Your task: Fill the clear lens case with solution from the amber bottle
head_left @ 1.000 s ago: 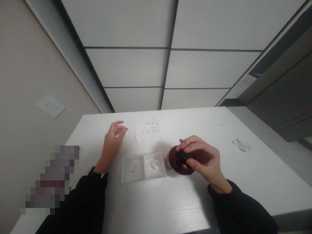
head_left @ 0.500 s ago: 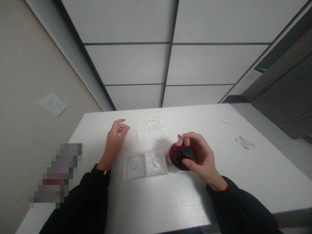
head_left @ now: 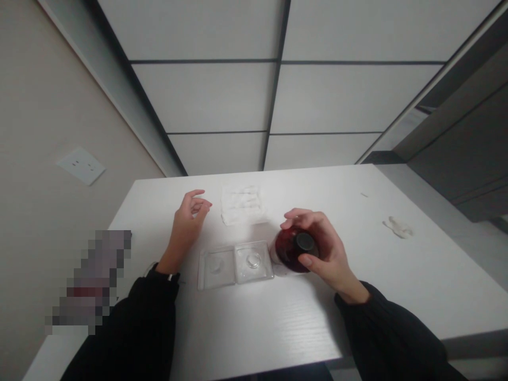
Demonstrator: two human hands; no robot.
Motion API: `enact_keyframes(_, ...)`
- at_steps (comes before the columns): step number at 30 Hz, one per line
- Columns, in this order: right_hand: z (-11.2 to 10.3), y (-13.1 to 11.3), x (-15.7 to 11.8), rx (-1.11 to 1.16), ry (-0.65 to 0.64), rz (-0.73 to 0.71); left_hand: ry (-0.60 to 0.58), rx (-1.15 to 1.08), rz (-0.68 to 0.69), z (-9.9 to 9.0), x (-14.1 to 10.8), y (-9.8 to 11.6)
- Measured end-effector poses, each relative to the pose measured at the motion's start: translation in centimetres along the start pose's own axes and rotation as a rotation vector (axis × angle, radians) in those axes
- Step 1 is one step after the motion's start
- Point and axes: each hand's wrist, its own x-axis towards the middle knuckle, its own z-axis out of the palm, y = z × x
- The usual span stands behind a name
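Note:
My right hand [head_left: 327, 246] curls around a round dark red bottle [head_left: 286, 248] with a black cap [head_left: 305, 241], which is upright on the table. The thumb lies beside the cap and the fingers reach over the far side. My left hand [head_left: 189, 214] is above the table, loosely bent, with the index finger apart and nothing visible in it. Between the hands lies an opened clear plastic case [head_left: 216, 269] with two square halves, its right half next to the bottle. A clear round shape [head_left: 254, 260] shows in that right half.
A creased white tissue [head_left: 240, 203] lies behind the case on the white table [head_left: 278, 328]. To the right are a crumpled whitish piece [head_left: 398, 227] and a small thin sliver [head_left: 364, 195]. A blurred-out object [head_left: 89, 280] sits at the left edge. Panelled doors [head_left: 210, 98] stand behind.
My right hand's fingers have shifted slightly on the bottle, lifting and spreading a little over its far side. My left hand has hardly moved. The camera view has tilted slightly.

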Motion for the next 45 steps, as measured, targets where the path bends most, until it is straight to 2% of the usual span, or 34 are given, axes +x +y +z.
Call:
enact_keyframes(3, -0.1, -0.2, 0.0, -0.086, -0.059, 0.005, -0.004, 0.001, 0.002, 0.0, 0.0, 0.0)
enact_keyframes(5, -0.1, -0.4, 0.0, -0.062, -0.070, 0.020, -0.009, 0.002, 0.005, 0.0, 0.0, 0.0)
enact_keyframes(14, 0.3, -0.2, 0.1, 0.005, -0.033, 0.028, -0.016, 0.050, 0.053, 0.0, -0.3, 0.0)
enact_keyframes(17, -0.2, 0.5, 0.3, 0.061, -0.022, 0.052, 0.015, 0.119, 0.112, -0.7, -0.3, 1.0)
enact_keyframes(19, -0.8, 1.3, 0.5, 0.156, 0.065, 0.100, 0.004, 0.181, 0.168, -1.0, 0.2, 2.2)
enact_keyframes(22, -1.8, 2.9, 1.0, 0.217, 0.210, 0.186, -0.146, 0.290, 0.257, -0.2, 2.6, 4.5)
enact_keyframes(25, -2.3, 4.5, 1.4, 0.226, 0.254, 0.253, -0.367, 0.422, 0.305, 2.7, 5.9, 6.1)
enact_keyframes(29, -2.3, 5.7, 1.9, 0.288, 0.328, 0.334, -0.578, 0.581, 0.315, 6.9, 9.0, 6.9)
enact_keyframes(31, -2.4, 6.1, 2.2, 0.311, 0.366, 0.339, -0.649, 0.629, 0.305, 8.1, 9.8, 6.9)
enact_keyframes(33, -2.6, 6.4, 2.5, 0.321, 0.396, 0.328, -0.679, 0.648, 0.287, 8.5, 10.2, 6.9)
enact_keyframes(37, -3.3, 7.1, 2.9, 0.334, 0.434, 0.326, -0.621, 0.584, 0.258, 7.1, 11.0, 8.0)
enact_keyframes(40, -3.6, 7.5, 3.0, 0.336, 0.447, 0.328, -0.490, 0.440, 0.257, 4.2, 10.7, 10.0)
enact_keyframes(42, -3.6, 7.7, 3.0, 0.330, 0.457, 0.324, -0.407, 0.310, 0.262, 1.6, 9.1, 11.4)
enact_keyframes(45, -3.6, 8.1, 3.2, 0.301, 0.477, 0.308, -0.287, 0.106, 0.268, -2.3, 4.6, 12.6)
